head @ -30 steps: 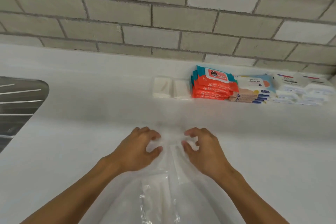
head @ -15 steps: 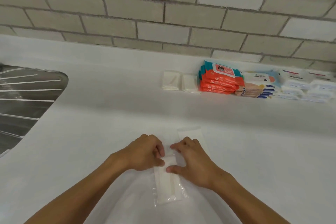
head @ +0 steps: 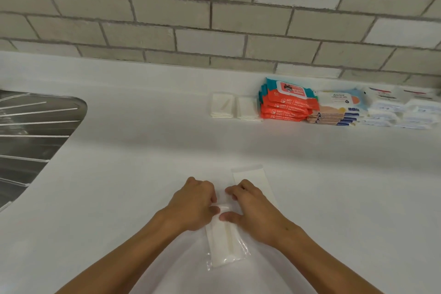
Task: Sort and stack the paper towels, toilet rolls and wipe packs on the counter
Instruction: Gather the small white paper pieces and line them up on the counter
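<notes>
Curled left hand (head: 193,203) and right hand (head: 253,210) pinch far end of clear-wrapped flat white tissue pack (head: 224,243); slick film may slip or tear

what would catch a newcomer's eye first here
The left hand and right hand meet at the near middle of the white counter, both pinching the top end of a clear-wrapped white pack. The bright orange wipe packs stand out next, stacked by the brick wall at the back right; a steel drainboard shows at the left edge.
</notes>
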A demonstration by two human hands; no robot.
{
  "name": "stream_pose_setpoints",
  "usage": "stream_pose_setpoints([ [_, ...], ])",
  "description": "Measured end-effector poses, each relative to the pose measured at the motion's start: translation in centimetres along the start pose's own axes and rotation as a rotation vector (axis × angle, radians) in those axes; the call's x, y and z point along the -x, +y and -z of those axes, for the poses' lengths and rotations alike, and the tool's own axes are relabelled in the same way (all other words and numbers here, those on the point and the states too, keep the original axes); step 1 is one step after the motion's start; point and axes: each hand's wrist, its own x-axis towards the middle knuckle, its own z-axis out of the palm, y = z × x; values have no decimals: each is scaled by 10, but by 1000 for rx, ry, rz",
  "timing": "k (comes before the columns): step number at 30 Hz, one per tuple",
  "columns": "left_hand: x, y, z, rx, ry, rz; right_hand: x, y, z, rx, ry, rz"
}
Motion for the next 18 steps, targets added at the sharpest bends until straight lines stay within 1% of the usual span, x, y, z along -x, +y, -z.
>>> stream_pose_setpoints([
  [4, -1, 3, 6, 2, -95, 25, 1, 1, -1, -24, 6, -3],
  [7, 1, 5, 5, 6, -113, -3, 4, 2, -1, -44, -1, -9],
  [11, 4, 7, 0, -55, -91, -26, 5, -2, 1, -38, -29, -21],
  [13, 6, 6, 0, -46, -73, -22, 6, -6, 2, -21, -29, -30],
  [18, 16, -2, -2, -22, -21, 9, 12, -15, 2, -4, 14, -133],
])
